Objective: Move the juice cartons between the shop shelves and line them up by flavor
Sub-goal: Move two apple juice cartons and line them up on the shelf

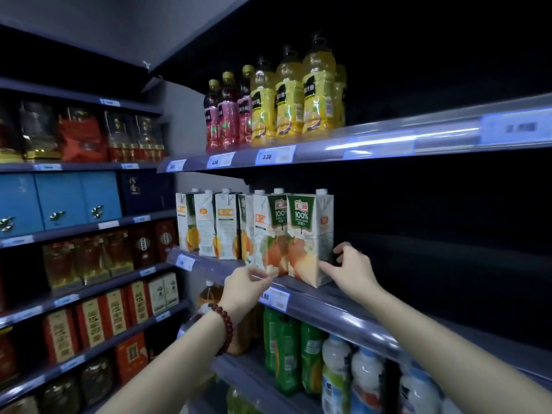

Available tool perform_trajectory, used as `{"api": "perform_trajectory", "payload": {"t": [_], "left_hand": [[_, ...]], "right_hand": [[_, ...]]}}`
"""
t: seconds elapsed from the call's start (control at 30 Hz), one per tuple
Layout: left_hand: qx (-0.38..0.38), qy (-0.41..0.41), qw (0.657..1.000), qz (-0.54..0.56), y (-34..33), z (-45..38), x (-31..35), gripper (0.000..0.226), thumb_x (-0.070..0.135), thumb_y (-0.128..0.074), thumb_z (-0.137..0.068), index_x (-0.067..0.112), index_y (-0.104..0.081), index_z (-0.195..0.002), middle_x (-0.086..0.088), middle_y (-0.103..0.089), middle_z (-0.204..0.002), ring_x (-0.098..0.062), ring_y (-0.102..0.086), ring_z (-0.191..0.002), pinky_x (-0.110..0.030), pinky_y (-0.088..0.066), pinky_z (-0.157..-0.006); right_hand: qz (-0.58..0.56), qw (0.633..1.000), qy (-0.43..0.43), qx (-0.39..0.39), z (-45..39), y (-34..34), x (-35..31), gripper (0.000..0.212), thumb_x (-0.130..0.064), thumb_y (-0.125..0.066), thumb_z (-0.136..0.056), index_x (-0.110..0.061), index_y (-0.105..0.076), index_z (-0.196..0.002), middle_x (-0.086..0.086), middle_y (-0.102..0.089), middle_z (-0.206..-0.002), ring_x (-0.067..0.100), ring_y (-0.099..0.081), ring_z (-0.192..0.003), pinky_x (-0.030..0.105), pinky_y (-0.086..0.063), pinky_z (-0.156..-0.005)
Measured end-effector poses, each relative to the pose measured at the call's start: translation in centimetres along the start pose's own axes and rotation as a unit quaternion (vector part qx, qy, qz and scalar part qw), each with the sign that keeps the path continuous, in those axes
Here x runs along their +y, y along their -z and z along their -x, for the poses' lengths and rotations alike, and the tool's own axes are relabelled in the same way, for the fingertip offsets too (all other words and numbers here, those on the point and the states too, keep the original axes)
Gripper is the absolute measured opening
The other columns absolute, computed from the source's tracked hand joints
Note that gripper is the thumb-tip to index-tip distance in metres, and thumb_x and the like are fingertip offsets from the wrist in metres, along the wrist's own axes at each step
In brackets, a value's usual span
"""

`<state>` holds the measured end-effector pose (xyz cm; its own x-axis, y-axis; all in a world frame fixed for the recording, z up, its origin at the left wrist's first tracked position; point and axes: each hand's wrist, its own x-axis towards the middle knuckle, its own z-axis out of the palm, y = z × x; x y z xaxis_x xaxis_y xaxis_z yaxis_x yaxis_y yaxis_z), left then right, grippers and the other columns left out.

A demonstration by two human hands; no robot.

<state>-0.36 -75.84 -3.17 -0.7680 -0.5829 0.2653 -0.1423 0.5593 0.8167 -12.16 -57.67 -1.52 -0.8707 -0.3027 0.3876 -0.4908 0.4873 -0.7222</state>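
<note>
A row of white juice cartons stands on the middle shelf [343, 312]. The left ones are orange juice cartons [206, 225]. The two at the right are apple juice cartons with green tops; the rightmost apple carton [310, 231] sits at the row's end. My right hand [351, 270] grips that carton's lower right corner, thumb on the front and fingers around the side. My left hand [248, 285], with a red bead bracelet on the wrist, pinches the bottom front edge of the neighbouring apple carton [276, 231].
Yellow and pink juice bottles [286, 97] stand on the shelf above. Green and white bottles [313, 360] fill the shelf below. To the right the shelves run dark. On the left, another rack holds blue boxes [59, 201] and red boxes.
</note>
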Motion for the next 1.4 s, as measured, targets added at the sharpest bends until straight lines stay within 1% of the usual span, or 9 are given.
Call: {"api": "perform_trajectory", "payload": {"t": [0.17,0.3,0.43,0.57,0.73,0.9,1.0,1.17,1.4], "left_hand": [[0.015,0.017,1.0,0.017,0.2,-4.8,-0.6,0.056,0.04,-0.069,-0.083,0.011,-0.053,-0.128,-0.007,-0.061,-0.124,-0.017,-0.057,-0.105,-0.03,-0.048,-0.09],[0.006,-0.023,0.999,0.047,-0.8,-8.0,-0.7,0.076,0.041,-0.072,-0.08,0.007,-0.039,-0.139,-0.008,-0.053,-0.134,-0.022,-0.053,-0.119,-0.027,-0.041,-0.09],[0.006,-0.056,0.993,0.101,-1.9,-10.2,-0.8,0.061,0.042,-0.081,-0.07,0.015,-0.052,-0.117,-0.003,-0.065,-0.116,-0.015,-0.062,-0.1,-0.031,-0.053,-0.087],[0.041,-0.073,0.994,0.077,-2.7,-11.2,-0.7,0.08,0.041,-0.085,-0.063,0.008,-0.047,-0.125,-0.008,-0.06,-0.119,-0.025,-0.056,-0.112,-0.044,-0.05,-0.095],[0.04,-0.065,0.984,0.158,-3.0,-11.5,-1.1,0.06,0.024,-0.087,-0.065,0.017,-0.049,-0.111,-0.002,-0.064,-0.108,-0.019,-0.06,-0.094,-0.034,-0.053,-0.086],[0.025,-0.107,0.972,0.207,-3.2,-11.5,-1.8,0.06,0.028,-0.09,-0.06,0.029,-0.047,-0.102,0.018,-0.057,-0.087,-0.003,-0.056,-0.08,-0.022,-0.047,-0.072],[0.003,-0.138,0.961,0.238,-3.3,-11.2,-1.5,0.06,0.029,-0.09,-0.059,0.032,-0.047,-0.101,0.024,-0.056,-0.088,0.008,-0.052,-0.082,-0.016,-0.043,-0.068],[-0.03,-0.171,0.949,0.264,-3.8,-10.1,-0.6,0.062,0.034,-0.089,-0.058,0.035,-0.048,-0.104,0.028,-0.053,-0.091,0.001,-0.052,-0.087,-0.023,-0.044,-0.075],[-0.121,-0.194,0.909,0.349,-4.9,-6.2,1.7,0.059,0.034,-0.091,-0.052,0.036,-0.055,-0.099,0.011,-0.067,-0.102,-0.007,-0.065,-0.094,-0.038,-0.057,-0.083]], "right_hand": [[-0.038,0.998,-0.056,-0.004,-2.2,-2.6,-0.2,0.074,-0.039,-0.079,-0.075,-0.006,-0.041,-0.13,0.016,-0.057,-0.129,0.033,-0.056,-0.116,0.039,-0.05,-0.092],[-0.096,0.992,-0.079,0.014,-3.6,-4.0,-0.5,0.078,-0.041,-0.082,-0.071,-0.012,-0.038,-0.129,0.01,-0.059,-0.131,0.03,-0.058,-0.116,0.041,-0.051,-0.093],[-0.132,0.985,-0.107,0.041,-4.7,-5.3,-0.5,0.078,-0.039,-0.086,-0.065,-0.018,-0.041,-0.125,0.004,-0.062,-0.125,0.026,-0.062,-0.109,0.04,-0.053,-0.091],[-0.175,0.975,-0.113,0.083,-5.0,-5.9,-0.4,0.071,-0.031,-0.09,-0.058,-0.022,-0.049,-0.116,0.001,-0.067,-0.112,0.016,-0.065,-0.092,0.036,-0.056,-0.082],[-0.184,0.969,-0.094,0.134,-4.1,-5.9,-0.9,0.071,-0.025,-0.091,-0.058,-0.016,-0.054,-0.118,0.003,-0.068,-0.112,0.021,-0.065,-0.102,0.043,-0.056,-0.089],[-0.136,0.972,-0.047,0.187,-2.1,-4.4,-1.1,0.064,-0.026,-0.093,-0.055,-0.02,-0.055,-0.106,-0.008,-0.069,-0.095,0.003,-0.066,-0.086,0.013,-0.052,-0.069],[-0.114,0.971,-0.03,0.21,-0.6,-3.0,-1.3,0.065,-0.029,-0.093,-0.054,-0.021,-0.055,-0.106,-0.009,-0.069,-0.099,0.001,-0.064,-0.089,0.012,-0.05,-0.069],[-0.088,0.96,-0.019,0.265,2.8,-1.0,-1.4,0.061,-0.028,-0.092,-0.055,-0.022,-0.057,-0.105,-0.008,-0.07,-0.103,0.009,-0.065,-0.097,0.033,-0.056,-0.083],[-0.058,0.939,-0.018,0.34,7.8,2.7,-1.4,0.06,-0.031,-0.091,-0.055,-0.027,-0.056,-0.103,-0.013,-0.069,-0.1,0.002,-0.063,-0.095,0.033,-0.056,-0.084]]}}
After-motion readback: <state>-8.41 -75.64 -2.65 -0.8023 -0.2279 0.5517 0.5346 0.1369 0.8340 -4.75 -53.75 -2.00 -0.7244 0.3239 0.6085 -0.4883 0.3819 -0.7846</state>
